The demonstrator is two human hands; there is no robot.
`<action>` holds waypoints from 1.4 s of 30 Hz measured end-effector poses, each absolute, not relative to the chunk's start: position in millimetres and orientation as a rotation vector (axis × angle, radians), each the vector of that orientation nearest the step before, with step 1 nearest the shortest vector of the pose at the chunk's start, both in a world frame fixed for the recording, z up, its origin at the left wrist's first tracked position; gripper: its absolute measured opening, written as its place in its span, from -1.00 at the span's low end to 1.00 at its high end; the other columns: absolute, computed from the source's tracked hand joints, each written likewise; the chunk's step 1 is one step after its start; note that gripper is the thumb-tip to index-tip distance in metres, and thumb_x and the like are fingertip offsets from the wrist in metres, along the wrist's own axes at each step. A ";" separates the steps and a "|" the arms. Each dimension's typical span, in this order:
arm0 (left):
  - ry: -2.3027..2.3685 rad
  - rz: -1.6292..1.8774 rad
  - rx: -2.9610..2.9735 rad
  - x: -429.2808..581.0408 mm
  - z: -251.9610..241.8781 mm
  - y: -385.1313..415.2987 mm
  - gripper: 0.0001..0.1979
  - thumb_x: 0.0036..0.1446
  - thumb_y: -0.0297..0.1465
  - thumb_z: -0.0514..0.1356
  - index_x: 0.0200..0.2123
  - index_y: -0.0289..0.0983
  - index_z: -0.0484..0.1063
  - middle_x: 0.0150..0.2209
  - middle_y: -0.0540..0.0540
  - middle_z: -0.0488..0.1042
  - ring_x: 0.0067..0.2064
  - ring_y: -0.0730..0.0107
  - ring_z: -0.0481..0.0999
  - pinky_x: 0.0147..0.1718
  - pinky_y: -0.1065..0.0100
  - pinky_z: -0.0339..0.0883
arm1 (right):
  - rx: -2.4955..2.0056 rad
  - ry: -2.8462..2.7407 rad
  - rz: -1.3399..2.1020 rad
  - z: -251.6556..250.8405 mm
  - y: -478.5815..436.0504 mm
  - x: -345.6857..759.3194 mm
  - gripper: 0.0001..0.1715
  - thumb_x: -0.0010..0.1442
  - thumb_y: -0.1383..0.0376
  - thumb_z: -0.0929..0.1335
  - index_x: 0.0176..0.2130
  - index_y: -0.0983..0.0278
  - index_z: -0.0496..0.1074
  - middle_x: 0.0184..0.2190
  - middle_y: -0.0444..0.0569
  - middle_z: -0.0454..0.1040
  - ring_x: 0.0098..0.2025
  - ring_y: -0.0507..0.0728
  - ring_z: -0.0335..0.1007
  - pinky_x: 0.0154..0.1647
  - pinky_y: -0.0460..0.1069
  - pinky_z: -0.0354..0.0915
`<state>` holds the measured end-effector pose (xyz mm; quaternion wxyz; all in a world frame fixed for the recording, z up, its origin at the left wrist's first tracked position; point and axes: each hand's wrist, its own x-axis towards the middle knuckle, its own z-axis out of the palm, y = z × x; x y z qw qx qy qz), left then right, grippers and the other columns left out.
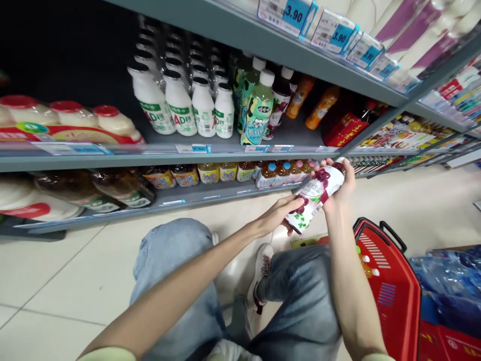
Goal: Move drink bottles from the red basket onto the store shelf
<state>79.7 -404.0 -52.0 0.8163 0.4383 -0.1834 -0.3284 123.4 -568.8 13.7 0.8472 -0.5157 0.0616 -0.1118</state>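
Between my two hands is a juice bottle [314,194] with a white cap and a label showing dark red fruit. It lies tilted, its cap end up and to the right. My left hand [284,210] is closed around the lower part, with the thumb over the label. Round the neck and upper side, my right hand [342,184] grips the bottle, its fingertips showing behind it. Closest on the middle shelf stand a green bottle [257,113] and a dark bottle with a similar fruit label [280,100].
White milk drink bottles [180,108] stand in rows on the middle shelf [158,159]. Red-capped bottle packs [71,118] lie left of them. Small juice bottles [208,174] fill the lower shelf. A red shopping basket [398,291] with bottles sits at my right, beside wrapped blue bottles [451,286].
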 end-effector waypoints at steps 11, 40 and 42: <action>-0.358 -0.412 1.280 82.9 -84.3 -413.7 -0.49 0.19 -0.17 0.30 0.12 -0.31 0.37 0.09 -0.21 0.52 0.10 0.07 0.49 0.07 0.18 0.37 | -1.338 0.231 -0.189 -18.7 -543.3 125.4 -0.46 -0.04 0.04 0.60 -0.17 0.20 0.44 -0.34 -0.13 0.54 -0.42 0.10 0.52 -0.31 0.05 0.51; -0.416 -0.404 1.771 78.5 -68.2 -417.1 -0.62 0.04 -0.23 0.28 -0.08 -0.22 0.38 -0.20 -0.09 0.58 -0.17 0.08 0.56 -0.18 0.22 0.37 | -1.180 0.333 -0.204 -15.7 -541.8 120.4 -0.65 0.08 0.02 0.50 -0.35 0.26 0.57 -0.37 -0.04 0.62 -0.40 0.11 0.48 -0.31 0.02 0.44; -0.413 -0.412 1.768 80.8 -68.2 -417.4 -0.67 0.05 -0.24 0.27 -0.11 -0.21 0.38 -0.22 -0.07 0.58 -0.19 0.10 0.56 -0.22 0.24 0.36 | -1.169 0.366 -0.209 -19.6 -542.8 124.5 -0.67 0.07 0.04 0.49 -0.35 0.26 0.56 -0.38 -0.04 0.62 -0.42 0.10 0.47 -0.33 0.01 0.43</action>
